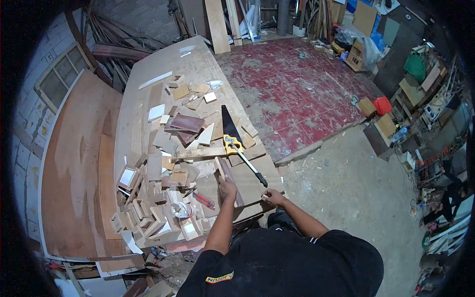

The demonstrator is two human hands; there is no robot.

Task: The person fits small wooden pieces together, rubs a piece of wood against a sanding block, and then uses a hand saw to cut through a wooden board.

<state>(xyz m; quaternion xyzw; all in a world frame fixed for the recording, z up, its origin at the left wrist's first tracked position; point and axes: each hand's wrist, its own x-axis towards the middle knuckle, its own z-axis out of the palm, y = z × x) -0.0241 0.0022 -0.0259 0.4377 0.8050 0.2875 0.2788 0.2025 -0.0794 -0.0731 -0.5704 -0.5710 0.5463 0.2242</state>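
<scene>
Left hand [227, 189] is clamped on a dark wood strip [228, 179] lying at the counter's [143, 99] near right edge. Right hand [273, 197] rests closed on a pale board [250, 185] there. A handsaw [236, 143] lies just beyond, untouched. Recommendation: press the strip flat and steady.

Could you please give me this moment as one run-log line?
left hand: on wood strip | right hand: at workbench edge | handsaw: lying untouched

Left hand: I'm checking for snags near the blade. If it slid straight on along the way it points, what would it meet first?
The left hand rests on a dark wood strip and points up the bench. Going straight on, it would probably first meet the handsaw's yellow grip, though depth is unclear.
</scene>
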